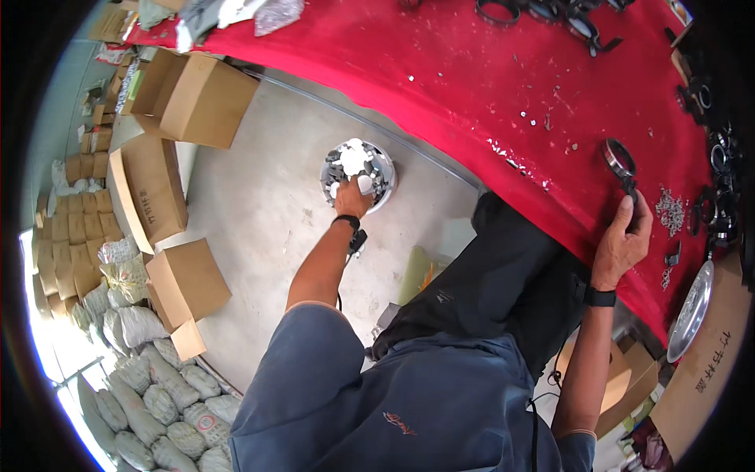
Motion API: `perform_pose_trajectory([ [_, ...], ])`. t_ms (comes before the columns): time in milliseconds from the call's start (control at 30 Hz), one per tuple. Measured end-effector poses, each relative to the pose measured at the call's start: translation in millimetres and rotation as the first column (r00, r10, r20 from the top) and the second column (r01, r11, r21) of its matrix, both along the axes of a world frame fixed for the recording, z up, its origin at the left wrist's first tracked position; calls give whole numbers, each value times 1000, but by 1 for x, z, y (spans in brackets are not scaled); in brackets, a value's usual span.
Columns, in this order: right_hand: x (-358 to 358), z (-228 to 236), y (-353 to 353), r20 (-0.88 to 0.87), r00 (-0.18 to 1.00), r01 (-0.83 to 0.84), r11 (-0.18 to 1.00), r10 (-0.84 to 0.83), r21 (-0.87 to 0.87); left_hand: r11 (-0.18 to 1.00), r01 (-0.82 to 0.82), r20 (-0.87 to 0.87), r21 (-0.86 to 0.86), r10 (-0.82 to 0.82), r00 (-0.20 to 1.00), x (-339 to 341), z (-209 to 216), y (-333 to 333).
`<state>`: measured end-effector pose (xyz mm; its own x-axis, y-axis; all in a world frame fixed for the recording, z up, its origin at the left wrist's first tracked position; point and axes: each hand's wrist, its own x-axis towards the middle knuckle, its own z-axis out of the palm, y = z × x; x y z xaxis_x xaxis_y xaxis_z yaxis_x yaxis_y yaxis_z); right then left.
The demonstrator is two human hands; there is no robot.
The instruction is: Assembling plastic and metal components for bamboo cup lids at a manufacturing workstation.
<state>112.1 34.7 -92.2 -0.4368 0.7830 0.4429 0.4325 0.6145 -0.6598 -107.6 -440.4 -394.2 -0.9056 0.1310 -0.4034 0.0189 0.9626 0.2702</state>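
Note:
My left hand reaches down into a round white bucket at the near side of its rim. Grey and white small parts fill the bucket, and they hide most of my left fingertips. Over the red-covered table on the right, my right hand pinches the short stem of a black ring between thumb and fingers. The ring stands tilted, away from the palm. Beside that hand lies a pile of small silvery metal pieces.
Several black rings line the right side of the red table cloth; a silver dish sits at its edge. Open cardboard boxes stand on the floor at left, with stuffed sacks behind them. Table edge runs above my legs.

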Motion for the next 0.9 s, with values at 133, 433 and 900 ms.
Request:
perform_pose_trajectory([
  [133, -4, -3, -6, 25, 999, 40, 999, -40, 13, 978, 201, -38, -55, -203, 978, -23, -30, 9],
  [433, 2, 2, -4, 138, 978, 152, 987, -158, 52, 939, 314, 62, -136, -309, 949, -35, -77, 8],
  [900, -2, 0, -2, 91, 977, 184, 977, -194, 106, 862, 417, 30, -288, -428, 904, -32, -83, -3],
])
